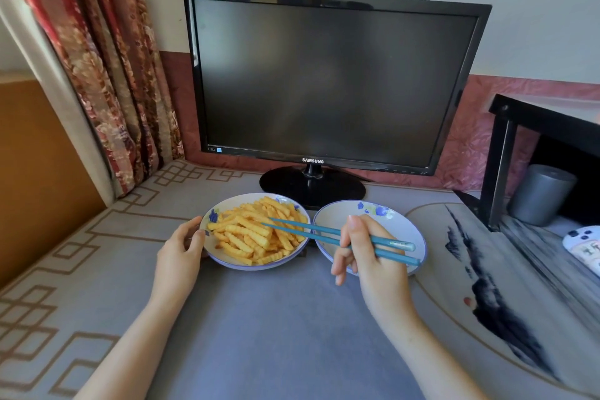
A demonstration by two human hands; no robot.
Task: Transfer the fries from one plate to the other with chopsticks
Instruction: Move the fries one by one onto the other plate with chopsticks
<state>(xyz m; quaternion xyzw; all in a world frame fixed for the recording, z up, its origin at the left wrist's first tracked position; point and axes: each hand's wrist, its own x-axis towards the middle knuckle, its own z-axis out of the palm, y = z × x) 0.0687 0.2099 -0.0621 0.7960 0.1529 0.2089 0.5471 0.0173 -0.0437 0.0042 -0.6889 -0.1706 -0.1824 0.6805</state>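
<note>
Head view: pick-up step, nothing transferred yet; fries [256, 235] all heaped on the left plate [218, 257], right plate [331, 221] bare. Right hand [373, 256] hovers above the right plate, grip pinching the blue chopsticks [324, 230], tips slightly apart at the pile; left hand [180, 250] holds the left plate's rim. Next move likely needs the tips closed on one fry, then a lift.
</note>
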